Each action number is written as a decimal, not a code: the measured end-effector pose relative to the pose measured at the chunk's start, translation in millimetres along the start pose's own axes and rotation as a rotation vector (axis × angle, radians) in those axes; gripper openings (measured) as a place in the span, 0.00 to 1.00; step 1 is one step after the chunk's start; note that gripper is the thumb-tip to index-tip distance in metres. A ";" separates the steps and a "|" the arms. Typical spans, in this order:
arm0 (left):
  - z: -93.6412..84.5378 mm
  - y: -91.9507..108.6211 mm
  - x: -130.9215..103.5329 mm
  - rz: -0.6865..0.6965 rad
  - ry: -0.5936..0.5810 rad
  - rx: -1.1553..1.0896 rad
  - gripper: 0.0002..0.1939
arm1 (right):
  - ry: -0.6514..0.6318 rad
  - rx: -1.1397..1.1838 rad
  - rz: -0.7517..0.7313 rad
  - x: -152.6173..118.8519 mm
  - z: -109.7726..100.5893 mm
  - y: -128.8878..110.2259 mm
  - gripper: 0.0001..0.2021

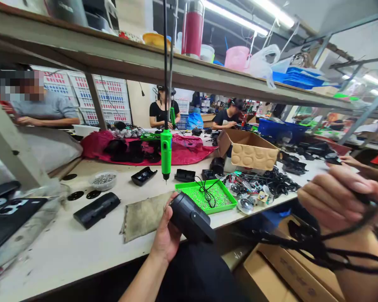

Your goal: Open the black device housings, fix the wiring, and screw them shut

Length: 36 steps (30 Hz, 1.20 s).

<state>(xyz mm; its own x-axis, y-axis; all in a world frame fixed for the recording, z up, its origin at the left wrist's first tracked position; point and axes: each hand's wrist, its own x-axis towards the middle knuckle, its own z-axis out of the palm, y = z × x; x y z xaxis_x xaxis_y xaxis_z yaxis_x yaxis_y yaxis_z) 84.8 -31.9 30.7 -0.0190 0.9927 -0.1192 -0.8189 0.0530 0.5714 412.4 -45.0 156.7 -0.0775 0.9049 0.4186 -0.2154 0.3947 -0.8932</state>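
Observation:
My left hand (168, 239) is wrapped round a black cylindrical plastic housing (190, 218), tilted above the table's front edge. Raised at the far right, my right hand (337, 197) is closed on a black cable (327, 251), which hangs in a tied bundle below the fist and is partly blurred. A green electric screwdriver (166, 153) hangs bit-down over the table, touched by neither hand. Beyond the housing lies a green tray (223, 203) of small metal parts, with a thin black cord on it. A worn grey cloth (141, 218) lies left of the housing.
Black half-shells (97, 209) and a tub of screws (103, 180) are on the left. Wired parts (264, 184) heap at right before an open cardboard box (252, 149). A loaded shelf (129, 56) spans overhead. Cartons (286, 268) stand below right. Several people work beyond.

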 end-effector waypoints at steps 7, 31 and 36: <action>3.1 -1.7 -0.2 -0.059 0.129 0.188 0.36 | 0.078 0.122 0.061 15.0 36.5 22.5 0.16; -1.2 68.1 -26.9 -0.030 0.153 0.531 0.43 | -0.284 0.287 0.446 -13.8 190.7 138.6 0.51; -15.5 72.7 -16.3 -0.036 0.270 0.513 0.40 | -0.273 0.345 0.592 0.5 205.1 156.8 0.46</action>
<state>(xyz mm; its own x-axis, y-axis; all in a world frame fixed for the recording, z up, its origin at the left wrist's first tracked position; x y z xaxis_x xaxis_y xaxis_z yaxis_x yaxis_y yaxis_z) 16.7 -45.9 61.6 -0.1971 0.9299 -0.3105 -0.4400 0.1991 0.8757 179.0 -15.5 50.6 -0.5054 0.8614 -0.0510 -0.3528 -0.2603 -0.8988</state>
